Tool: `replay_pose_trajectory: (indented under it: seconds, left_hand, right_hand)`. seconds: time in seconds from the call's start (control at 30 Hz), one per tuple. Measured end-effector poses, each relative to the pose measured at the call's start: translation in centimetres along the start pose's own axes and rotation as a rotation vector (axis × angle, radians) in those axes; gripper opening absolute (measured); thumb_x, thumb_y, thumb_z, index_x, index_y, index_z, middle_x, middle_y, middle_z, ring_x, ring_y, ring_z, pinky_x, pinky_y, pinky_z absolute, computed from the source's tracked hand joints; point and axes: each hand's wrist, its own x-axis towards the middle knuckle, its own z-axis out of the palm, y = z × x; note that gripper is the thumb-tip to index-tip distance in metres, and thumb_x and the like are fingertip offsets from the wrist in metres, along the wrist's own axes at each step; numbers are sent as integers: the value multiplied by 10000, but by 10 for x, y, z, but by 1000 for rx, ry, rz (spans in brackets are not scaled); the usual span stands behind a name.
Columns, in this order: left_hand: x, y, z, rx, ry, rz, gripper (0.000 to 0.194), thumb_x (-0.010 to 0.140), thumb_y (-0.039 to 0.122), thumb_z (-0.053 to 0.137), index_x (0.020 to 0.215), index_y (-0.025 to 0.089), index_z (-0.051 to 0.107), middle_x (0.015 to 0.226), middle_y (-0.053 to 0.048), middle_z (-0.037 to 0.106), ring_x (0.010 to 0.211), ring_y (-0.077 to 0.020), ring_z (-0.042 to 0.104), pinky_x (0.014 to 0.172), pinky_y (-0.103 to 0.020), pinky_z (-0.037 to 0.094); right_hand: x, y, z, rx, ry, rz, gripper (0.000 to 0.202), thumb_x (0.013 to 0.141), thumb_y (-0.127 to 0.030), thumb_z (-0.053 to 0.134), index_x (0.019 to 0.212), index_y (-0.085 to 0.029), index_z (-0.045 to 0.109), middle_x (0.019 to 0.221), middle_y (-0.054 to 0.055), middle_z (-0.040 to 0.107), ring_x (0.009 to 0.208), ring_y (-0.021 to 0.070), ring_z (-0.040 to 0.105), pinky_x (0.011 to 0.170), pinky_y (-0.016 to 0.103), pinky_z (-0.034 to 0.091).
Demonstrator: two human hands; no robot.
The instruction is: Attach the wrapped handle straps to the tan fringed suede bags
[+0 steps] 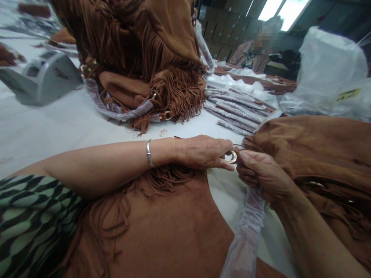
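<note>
My left hand [207,151] reaches across from the left and pinches a gold metal ring [234,157] between thumb and fingers. Close against it, my right hand [259,172] is closed on the end of a bag strap [251,216], whose length hangs below in clear plastic wrap. The ring sits right between the two hands; how strap and ring join is hidden by the fingers. Under my left arm lies a brown suede bag [174,227] with fringe along its upper edge.
Fringed brown bags [130,50] are piled at the back, beside a grey tape dispenser [43,79]. Plastic-wrapped straps [237,106] lie stacked behind my hands. Another brown bag [324,146] fills the right side, below a clear plastic bag [330,61]. A person [252,56] is farther back.
</note>
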Motion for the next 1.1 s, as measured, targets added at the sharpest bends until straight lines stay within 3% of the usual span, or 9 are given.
replay_pose_trajectory:
  seconds: [0.33,0.53,0.67,0.9,1.0,1.1]
  left_hand:
    - [-2,0,0,-53,-24,9,429,900,478,511,1126,118,457,984,-95,630,834,-186,597,684,-255,412]
    - [-1,-5,-1,-171,-82,129,342,904,482,499,1000,154,497,896,-56,620,747,-145,559,648,-223,398]
    - [-1,-3,-1,-90,-104,75,353,913,510,456,934,159,483,857,-60,603,694,-150,539,599,-241,374]
    - [-7,-7,8,-330,85,121,398,879,407,570,1101,172,338,770,5,590,620,-107,532,578,-218,408]
    - [-8,-10,13,-351,206,166,374,860,395,600,1043,159,375,768,-5,603,631,-101,543,582,-211,416]
    - [-6,-10,17,-306,337,162,335,835,393,633,977,150,450,801,-21,620,662,-101,551,608,-210,422]
  right_hand:
    - [-3,2,2,-25,19,-20,317,811,-435,669,729,-152,554,490,-82,304,382,13,213,337,127,138]
    - [-4,1,-1,-22,-52,-8,292,817,-421,664,760,-144,594,497,-86,265,400,15,169,345,133,115]
    - [-7,2,-2,-7,-18,-22,267,828,-401,657,745,-154,597,491,-83,266,398,19,182,347,130,116]
    - [-7,1,-1,49,19,-37,268,835,-411,639,744,-163,598,479,-84,280,374,22,196,336,131,136]
    - [-6,-1,-2,93,110,-54,259,844,-414,623,768,-167,600,477,-94,257,362,21,174,326,133,144]
    - [-6,-1,-1,87,117,-42,256,840,-413,628,769,-169,591,483,-92,270,364,22,181,325,128,151]
